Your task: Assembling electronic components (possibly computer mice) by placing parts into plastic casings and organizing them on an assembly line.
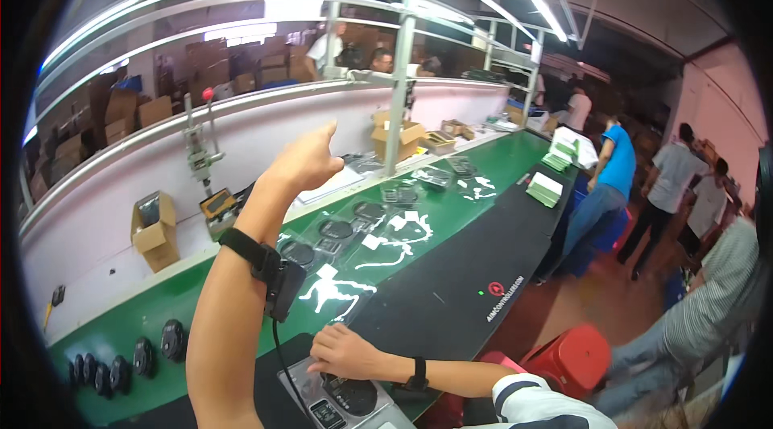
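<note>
My left hand (306,161) is raised over the bench's far side, its index finger and thumb apart and nothing visible in it. A black strap with a small black box (278,284) and a cable sits on that forearm. My right hand (348,352) is low at the near edge, fingers curled in at the upper edge of a grey package (394,417) with a rounded black piece inside. What those fingers grip, if anything, is hidden. Beyond it lie white cords (328,292) and clear packages with rounded black pieces (334,229). Several black mouse-shaped devices (173,340) are lined up at left.
A green bench top (515,157) carries a long black mat (451,268). Cardboard boxes (155,232) and a hand press (197,147) stand along its back. A metal post (400,107) rises there. At right are a red stool (572,360) and people, one in a blue shirt (616,161).
</note>
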Tool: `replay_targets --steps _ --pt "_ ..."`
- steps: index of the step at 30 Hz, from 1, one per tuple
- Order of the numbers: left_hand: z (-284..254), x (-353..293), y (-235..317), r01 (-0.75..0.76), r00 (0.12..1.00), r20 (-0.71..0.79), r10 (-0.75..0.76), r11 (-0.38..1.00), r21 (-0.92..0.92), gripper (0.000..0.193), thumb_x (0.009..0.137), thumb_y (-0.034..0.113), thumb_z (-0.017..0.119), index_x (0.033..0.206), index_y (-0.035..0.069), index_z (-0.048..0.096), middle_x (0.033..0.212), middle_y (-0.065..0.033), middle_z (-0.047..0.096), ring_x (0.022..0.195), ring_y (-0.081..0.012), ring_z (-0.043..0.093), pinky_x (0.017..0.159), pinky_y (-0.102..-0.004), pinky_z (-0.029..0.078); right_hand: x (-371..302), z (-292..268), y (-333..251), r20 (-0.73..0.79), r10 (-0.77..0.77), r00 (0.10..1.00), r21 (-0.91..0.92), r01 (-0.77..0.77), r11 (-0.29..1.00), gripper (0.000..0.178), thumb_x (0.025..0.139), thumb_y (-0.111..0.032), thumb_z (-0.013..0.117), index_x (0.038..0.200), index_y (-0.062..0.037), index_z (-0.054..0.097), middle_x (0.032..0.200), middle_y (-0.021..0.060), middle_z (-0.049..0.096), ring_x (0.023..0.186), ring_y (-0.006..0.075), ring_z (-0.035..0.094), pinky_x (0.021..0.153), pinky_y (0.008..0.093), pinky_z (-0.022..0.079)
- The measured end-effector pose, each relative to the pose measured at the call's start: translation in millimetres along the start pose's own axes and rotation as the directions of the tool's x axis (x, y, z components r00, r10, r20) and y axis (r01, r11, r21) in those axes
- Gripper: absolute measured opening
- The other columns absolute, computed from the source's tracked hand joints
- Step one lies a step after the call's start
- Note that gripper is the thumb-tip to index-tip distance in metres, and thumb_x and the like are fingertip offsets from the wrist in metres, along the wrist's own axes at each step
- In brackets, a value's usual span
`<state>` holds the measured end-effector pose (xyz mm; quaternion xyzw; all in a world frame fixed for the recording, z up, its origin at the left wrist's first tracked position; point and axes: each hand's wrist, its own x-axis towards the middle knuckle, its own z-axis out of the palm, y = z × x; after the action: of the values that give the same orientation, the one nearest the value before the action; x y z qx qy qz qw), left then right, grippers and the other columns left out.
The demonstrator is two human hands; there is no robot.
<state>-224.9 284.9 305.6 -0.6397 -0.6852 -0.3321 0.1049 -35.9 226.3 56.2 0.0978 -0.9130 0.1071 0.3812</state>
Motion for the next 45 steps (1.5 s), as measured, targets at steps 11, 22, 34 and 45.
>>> replay_targets --steps 11,22,34,45 --pt "51 -236 -70 0.291 0.956 0.098 -0.276 0.936 -0.199 0.037 0.093 0.014 0.066 0.127 0.001 0.061 0.111 -0.0156 0.064 0.105 -0.0283 0.063 0.088 -0.0361 0.051 -10 -37 30 0.202 0.106 0.974 0.325 -0.169 0.93 0.037 0.09 -0.043 0.067 0.088 -0.0093 0.051 0.063 0.0117 0.057 0.06 0.0374 0.061 0.054 0.0453 0.047" --pt "88 -261 -147 0.261 0.917 0.165 -0.363 0.859 0.441 0.126 0.056 0.052 0.09 0.156 0.006 0.027 0.156 -0.0242 0.033 0.15 -0.0396 0.02 0.121 -0.0619 0.013 70 -27 207 0.382 0.419 0.823 0.417 -0.559 0.717 0.03 0.103 -0.028 0.056 0.088 -0.0023 0.056 0.071 0.0024 0.056 0.066 0.0109 0.053 0.062 0.0295 0.046" --pt "111 -274 -167 0.219 0.941 0.178 -0.289 0.918 0.331 0.082 0.079 0.032 0.077 0.146 0.002 0.041 0.141 -0.0253 0.046 0.136 -0.038 0.042 0.12 -0.0549 0.025 141 68 259 0.562 0.284 0.777 0.013 -0.351 0.936 0.048 0.101 -0.049 0.05 0.091 -0.002 0.058 0.079 0.0231 0.064 0.085 0.045 0.062 0.073 0.0514 0.047" --pt "75 -328 -91 0.309 0.943 0.009 -0.332 0.888 0.339 0.059 0.095 0.017 0.061 0.144 -0.006 0.038 0.146 -0.0285 0.043 0.141 -0.0377 0.038 0.121 -0.0505 0.024 176 114 228 0.253 0.117 0.96 0.115 -0.15 0.982 0.041 0.101 -0.034 0.056 0.126 -0.0019 0.061 0.121 0.0209 0.064 0.116 0.0355 0.059 0.102 0.0439 0.044"
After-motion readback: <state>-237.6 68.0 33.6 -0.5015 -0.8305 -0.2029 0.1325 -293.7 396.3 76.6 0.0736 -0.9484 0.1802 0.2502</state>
